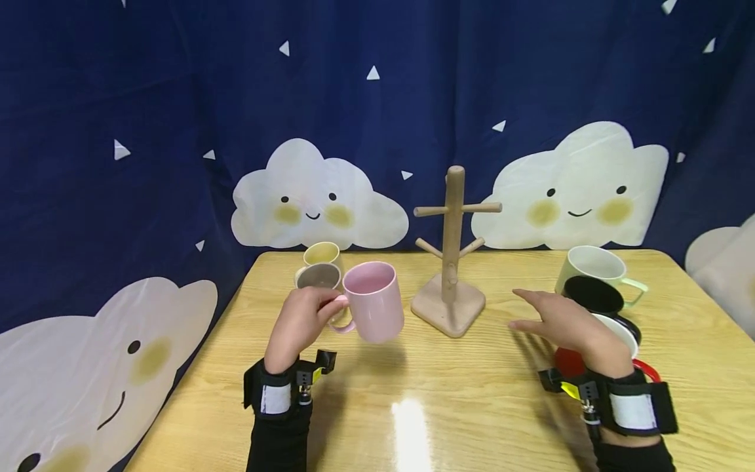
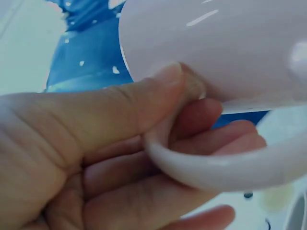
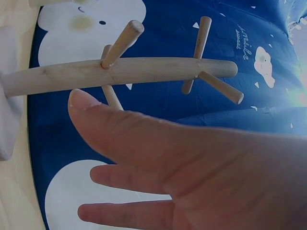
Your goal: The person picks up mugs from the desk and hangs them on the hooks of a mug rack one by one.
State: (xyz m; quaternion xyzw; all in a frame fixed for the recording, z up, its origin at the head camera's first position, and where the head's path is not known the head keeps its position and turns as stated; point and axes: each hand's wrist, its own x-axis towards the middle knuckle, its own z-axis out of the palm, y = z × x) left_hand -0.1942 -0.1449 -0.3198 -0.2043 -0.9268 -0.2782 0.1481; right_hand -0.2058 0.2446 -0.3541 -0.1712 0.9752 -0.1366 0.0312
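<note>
Worktop (image 1: 472, 393) largest. Mug stand (image 1: 453, 229) toward middle of its back edge, post upright. Right hand (image 1: 566, 324) empty, fingers extended, over right side of worktop, apart from stand. Left hand (image 1: 297, 321) over left side, pinching pink mug (image 1: 377, 308) by handle (image 1: 342, 328). Mug raised off worktop, mouth up, between left hand and stand; handle toward left hand, nearer one.

Red mug (image 1: 568, 363) mostly hidden behind right wrist (image 1: 611, 359); pink mug (image 2: 216, 48) cut off by left-wrist view's top edge.
</note>
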